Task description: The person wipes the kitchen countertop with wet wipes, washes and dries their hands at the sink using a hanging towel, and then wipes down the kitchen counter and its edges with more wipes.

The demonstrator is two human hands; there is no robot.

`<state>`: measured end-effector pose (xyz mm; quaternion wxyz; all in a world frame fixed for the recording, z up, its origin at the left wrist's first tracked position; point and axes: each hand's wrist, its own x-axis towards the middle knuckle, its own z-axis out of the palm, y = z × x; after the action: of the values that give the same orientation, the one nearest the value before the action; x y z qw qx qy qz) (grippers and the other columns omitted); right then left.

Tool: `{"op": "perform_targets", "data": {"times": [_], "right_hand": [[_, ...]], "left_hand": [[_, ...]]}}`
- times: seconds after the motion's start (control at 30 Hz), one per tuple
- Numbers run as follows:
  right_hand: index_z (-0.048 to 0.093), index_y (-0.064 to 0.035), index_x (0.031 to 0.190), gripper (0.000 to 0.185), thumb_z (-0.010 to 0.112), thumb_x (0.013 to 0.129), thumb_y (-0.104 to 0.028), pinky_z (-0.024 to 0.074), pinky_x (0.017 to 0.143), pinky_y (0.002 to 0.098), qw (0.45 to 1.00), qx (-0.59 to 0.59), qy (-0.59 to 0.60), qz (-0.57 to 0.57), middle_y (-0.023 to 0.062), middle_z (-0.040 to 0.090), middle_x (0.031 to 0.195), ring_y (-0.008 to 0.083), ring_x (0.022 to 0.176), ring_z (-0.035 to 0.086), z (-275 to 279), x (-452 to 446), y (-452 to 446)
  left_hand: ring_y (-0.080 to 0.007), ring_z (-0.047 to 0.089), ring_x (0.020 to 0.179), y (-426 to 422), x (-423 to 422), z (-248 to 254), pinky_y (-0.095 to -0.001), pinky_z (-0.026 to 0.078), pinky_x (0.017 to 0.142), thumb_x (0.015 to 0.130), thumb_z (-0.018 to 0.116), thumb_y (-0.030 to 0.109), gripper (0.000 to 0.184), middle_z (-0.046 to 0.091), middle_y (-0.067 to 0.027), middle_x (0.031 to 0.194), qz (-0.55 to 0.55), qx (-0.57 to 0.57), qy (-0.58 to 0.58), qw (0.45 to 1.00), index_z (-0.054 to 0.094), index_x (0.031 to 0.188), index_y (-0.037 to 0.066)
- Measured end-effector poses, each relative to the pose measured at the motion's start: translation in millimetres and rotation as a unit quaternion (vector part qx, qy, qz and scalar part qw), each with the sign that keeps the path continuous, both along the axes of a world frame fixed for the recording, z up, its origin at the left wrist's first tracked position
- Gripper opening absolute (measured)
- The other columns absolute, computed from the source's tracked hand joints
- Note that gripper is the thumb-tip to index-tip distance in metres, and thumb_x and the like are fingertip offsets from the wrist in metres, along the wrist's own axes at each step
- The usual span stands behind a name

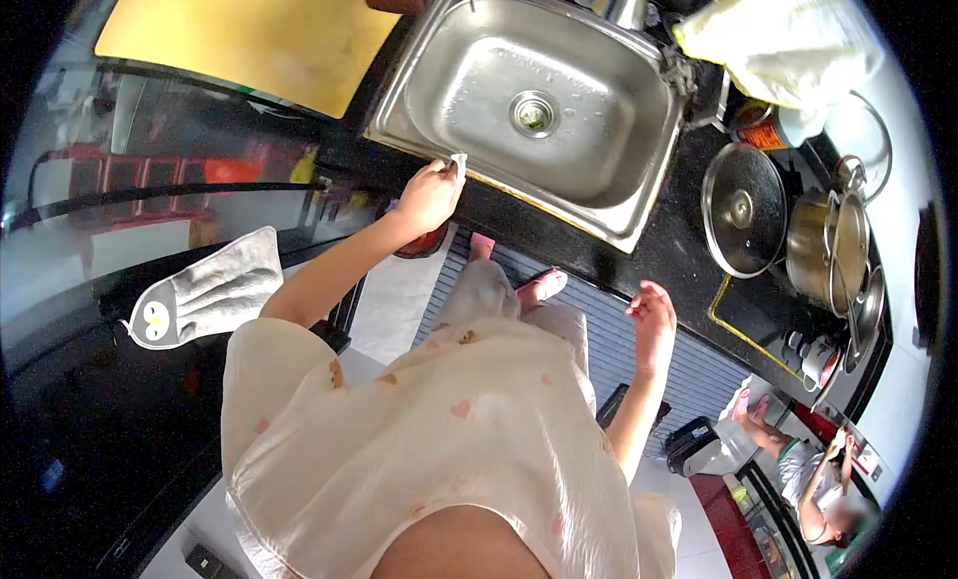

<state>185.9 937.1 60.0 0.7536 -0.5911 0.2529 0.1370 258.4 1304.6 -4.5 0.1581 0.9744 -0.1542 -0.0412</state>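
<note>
At the near left rim of the steel sink (pixel 454 110), my left hand (pixel 429 197) is closed on a small white piece. It looks like folded cloth or paper; I cannot tell which. Its upper end sticks out beyond my fingers. My right hand (pixel 654 324) hangs in the air before the counter edge, to the right of my body. Its fingers are loosely bent and apart, with nothing in them. The drain strainer (pixel 533 115) in the sink holds some greenish scraps, and water drops dot the basin.
A yellow board (pixel 249 40) lies left of the sink. Right of it are a glass lid (pixel 743 210), a steel pot (pixel 813 245) and a white plastic bag (pixel 788 40). A grey penguin towel (pixel 215 294) hangs at left. Another person (pixel 813 484) is at lower right.
</note>
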Motion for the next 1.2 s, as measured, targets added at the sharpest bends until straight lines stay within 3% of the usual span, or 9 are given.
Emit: {"op": "perform_targets", "data": {"times": [0.13, 0.23, 0.47, 0.67, 0.83, 0.87, 0.93, 1.1, 1.2], "right_hand": [[0.052, -0.0011, 0.098, 0.026, 0.042, 0.084, -0.021, 0.0408, 0.063, 0.0244, 1.000, -0.001, -0.006, -0.008, 0.0032, 0.051, 0.069, 0.0111, 0.065, 0.049, -2.6, -16.7, -36.6], [0.051, -0.0007, 0.099, 0.028, 0.043, 0.084, -0.023, 0.0410, 0.065, 0.0248, 1.000, 0.010, -0.006, -0.013, 0.0036, 0.052, 0.069, 0.0115, 0.065, 0.049, -5.7, -27.3, -59.5], [0.050, 0.0001, 0.097, 0.024, 0.040, 0.084, -0.018, 0.0408, 0.064, 0.0246, 0.998, 0.021, 0.000, -0.060, 0.0039, 0.050, 0.069, 0.0117, 0.066, 0.049, -7.2, -56.9, -104.6], [0.051, -0.0023, 0.099, 0.025, 0.042, 0.084, -0.021, 0.0408, 0.064, 0.0243, 0.995, 0.010, 0.010, -0.098, 0.0027, 0.050, 0.069, 0.0115, 0.066, 0.049, -7.5, -84.8, -136.3], [0.051, -0.0030, 0.099, 0.026, 0.043, 0.085, -0.024, 0.0407, 0.065, 0.0241, 0.990, 0.020, -0.011, -0.140, 0.0022, 0.050, 0.070, 0.0111, 0.066, 0.049, -12.2, -109.0, -154.9], [0.051, -0.0031, 0.099, 0.027, 0.043, 0.086, -0.024, 0.0406, 0.065, 0.0241, 0.989, 0.022, -0.014, -0.148, 0.0021, 0.050, 0.070, 0.0110, 0.067, 0.049, -12.4, -113.3, -156.3], [0.051, -0.0032, 0.099, 0.027, 0.043, 0.086, -0.025, 0.0406, 0.065, 0.0240, 0.987, 0.024, -0.016, -0.160, 0.0018, 0.050, 0.071, 0.0108, 0.068, 0.049, -12.1, -119.3, -157.0], [0.052, -0.0035, 0.099, 0.027, 0.044, 0.086, -0.026, 0.0405, 0.065, 0.0237, 0.982, 0.022, -0.013, -0.187, 0.0012, 0.050, 0.071, 0.0105, 0.069, 0.049, -10.6, -128.6, -143.9], [0.052, -0.0036, 0.098, 0.027, 0.044, 0.086, -0.026, 0.0405, 0.065, 0.0234, 0.981, 0.030, -0.002, -0.192, 0.0008, 0.050, 0.071, 0.0105, 0.069, 0.049, -11.0, -132.6, -136.4]], "left_hand": [[-0.0310, 0.051, 0.081, -42.1, -2.8, 9.0, -0.0388, 0.041, 0.075, 0.083, 0.041, 0.014, 0.025, 0.056, -0.0192, 0.076, -0.019, -0.006, 0.042, 0.999, 0.050, 0.090, -0.008], [-0.0283, 0.052, 0.078, -68.7, -4.1, -1.1, -0.0365, 0.044, 0.070, 0.084, 0.039, 0.015, 0.035, 0.057, -0.0168, 0.075, -0.043, 0.008, 0.047, 0.998, 0.042, 0.108, -0.011], [-0.0307, 0.052, 0.086, -134.9, -15.5, 8.3, -0.0383, 0.043, 0.075, 0.084, 0.039, 0.017, 0.029, 0.056, -0.0188, 0.083, -0.035, -0.050, 0.090, 0.994, 0.048, 0.101, -0.005], [-0.0376, 0.051, 0.083, -220.9, -11.2, 6.3, -0.0409, 0.040, 0.077, 0.086, 0.037, 0.014, 0.027, 0.051, -0.0238, 0.092, -0.157, -0.145, 0.134, 0.968, 0.044, 0.104, -0.004], [-0.0306, 0.055, 0.079, -257.0, 4.2, -3.0, -0.0396, 0.045, 0.068, 0.087, 0.035, 0.013, 0.026, 0.051, -0.0208, 0.087, -0.163, -0.189, 0.150, 0.957, 0.043, 0.105, -0.005], [-0.0270, 0.055, 0.057, -263.5, 9.0, 0.3, -0.0378, 0.044, 0.053, 0.086, 0.038, 0.011, 0.016, 0.049, -0.0173, 0.069, -0.098, -0.301, 0.173, 0.933, 0.042, 0.092, -0.004], [-0.0240, 0.053, 0.051, -268.7, 18.9, 8.4, -0.0360, 0.044, 0.049, 0.086, 0.038, 0.010, 0.015, 0.047, -0.0156, 0.065, -0.061, -0.307, 0.185, 0.931, 0.042, 0.091, -0.004], [-0.0329, 0.049, 0.084, -267.6, 27.9, -13.4, -0.0399, 0.039, 0.076, 0.086, 0.039, 0.013, 0.021, 0.054, -0.0192, 0.083, -0.161, -0.232, 0.077, 0.956, 0.044, 0.097, -0.003], [-0.0323, 0.049, 0.086, -260.0, 22.9, -7.9, -0.0393, 0.040, 0.076, 0.085, 0.040, 0.013, 0.023, 0.054, -0.0193, 0.086, -0.217, -0.191, 0.086, 0.953, 0.044, 0.100, -0.004]]}}
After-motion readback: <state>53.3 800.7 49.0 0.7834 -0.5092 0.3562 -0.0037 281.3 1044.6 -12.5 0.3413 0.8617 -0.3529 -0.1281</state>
